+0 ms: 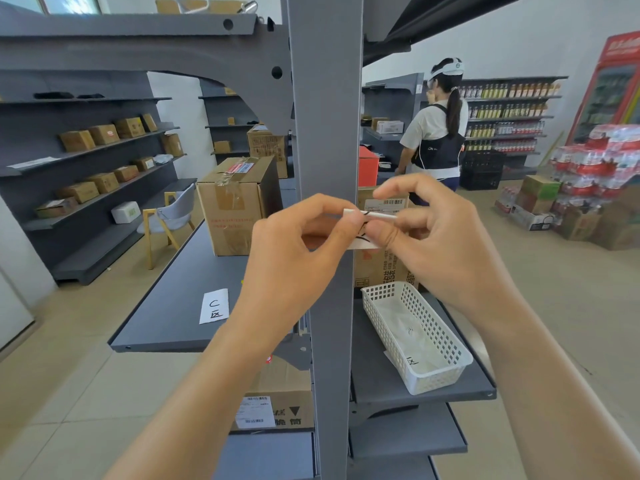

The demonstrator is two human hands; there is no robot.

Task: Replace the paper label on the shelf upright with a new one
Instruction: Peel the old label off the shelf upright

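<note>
Both hands are up at the grey shelf upright, pinched together on a small white paper label with black pen strokes on it. The left hand has thumb and forefinger clamped on the label's left end; the right hand nips its right side, fingers curled over the folded top edge. The label sits just at the upright's right edge, whether it touches the metal I cannot tell.

Below and right of the grip, a white perforated basket rests on the right-hand shelf, with white paper slips inside, one showing a black mark. Below and left of the grip, another paper label marked "C" lies flat on the left shelf. Left of the hands stands a taped cardboard box, closed; a second printed box stands right behind the pinch.
</note>
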